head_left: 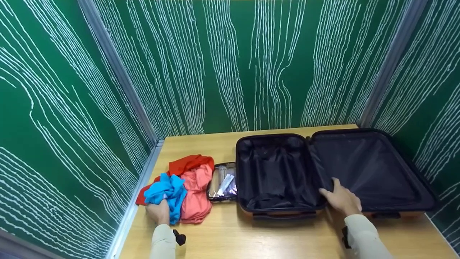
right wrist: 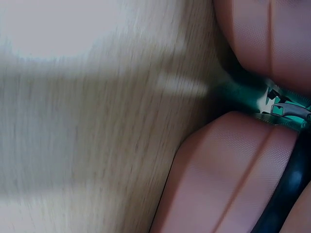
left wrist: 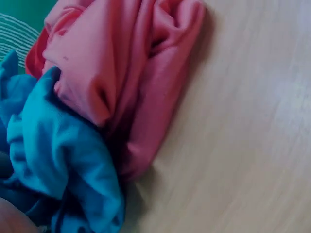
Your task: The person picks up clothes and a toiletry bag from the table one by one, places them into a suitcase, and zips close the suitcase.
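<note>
My left hand [head_left: 158,211] grips a crumpled bright blue garment [head_left: 171,190], its fingers partly hidden in the folds. Beside that cloth lies a pink garment [head_left: 197,194], with a red garment [head_left: 190,163] behind and under the two. In the left wrist view, the blue cloth [left wrist: 68,150] overlaps the edge of the pink one [left wrist: 141,82]. An open suitcase has a black-lined left half [head_left: 276,172] and a covered right half [head_left: 373,169]. My right hand [head_left: 341,199] rests at the right half's near inner corner, thumb and fingers spread. Orange outer shell [right wrist: 228,160] shows in the right wrist view.
A clear, black-edged pouch [head_left: 215,183] with small items inside lies between the clothes and the suitcase. Wooden tabletop [head_left: 230,237] runs along the front. Green walls [head_left: 240,64] with white wavy lines stand behind and at both sides.
</note>
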A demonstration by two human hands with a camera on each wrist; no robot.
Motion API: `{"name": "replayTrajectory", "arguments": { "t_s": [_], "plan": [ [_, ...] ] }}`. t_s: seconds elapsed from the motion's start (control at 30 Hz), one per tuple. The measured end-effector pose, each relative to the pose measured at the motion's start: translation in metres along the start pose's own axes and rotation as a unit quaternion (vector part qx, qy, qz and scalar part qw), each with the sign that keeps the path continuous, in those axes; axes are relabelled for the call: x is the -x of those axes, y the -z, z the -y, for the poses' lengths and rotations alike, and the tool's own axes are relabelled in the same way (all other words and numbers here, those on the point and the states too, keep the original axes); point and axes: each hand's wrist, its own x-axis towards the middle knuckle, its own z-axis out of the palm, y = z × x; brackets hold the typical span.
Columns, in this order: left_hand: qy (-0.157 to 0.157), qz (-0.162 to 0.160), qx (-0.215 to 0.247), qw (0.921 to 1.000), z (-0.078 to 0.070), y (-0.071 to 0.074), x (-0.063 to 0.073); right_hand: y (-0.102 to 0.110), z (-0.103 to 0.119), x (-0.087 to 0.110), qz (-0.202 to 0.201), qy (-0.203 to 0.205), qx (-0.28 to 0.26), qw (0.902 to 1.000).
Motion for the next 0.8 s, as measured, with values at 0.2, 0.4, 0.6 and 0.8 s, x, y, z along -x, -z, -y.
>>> {"name": "replayTrajectory", "arguments": {
  "t_s": [0.2, 0.4, 0.6, 0.8],
  "plan": [
    [0.012, -0.02, 0.027, 0.9994, -0.012, 0.005, -0.001, -0.002, 0.0, 0.0, -0.001, 0.002, -0.004, 1.0],
    [0.016, -0.039, 0.056, 0.9975, -0.035, 0.01, 0.002, -0.003, 0.0, 0.0, -0.005, 0.006, -0.007, 0.9999],
    [-0.023, -0.035, 0.127, 0.991, -0.066, 0.004, 0.007, -0.004, -0.001, -0.001, -0.009, 0.006, -0.003, 0.9999],
    [-0.047, -0.049, 0.161, 0.9847, -0.095, -0.004, 0.015, -0.004, -0.003, -0.001, -0.014, 0.004, -0.002, 0.9999]
  ]
}}
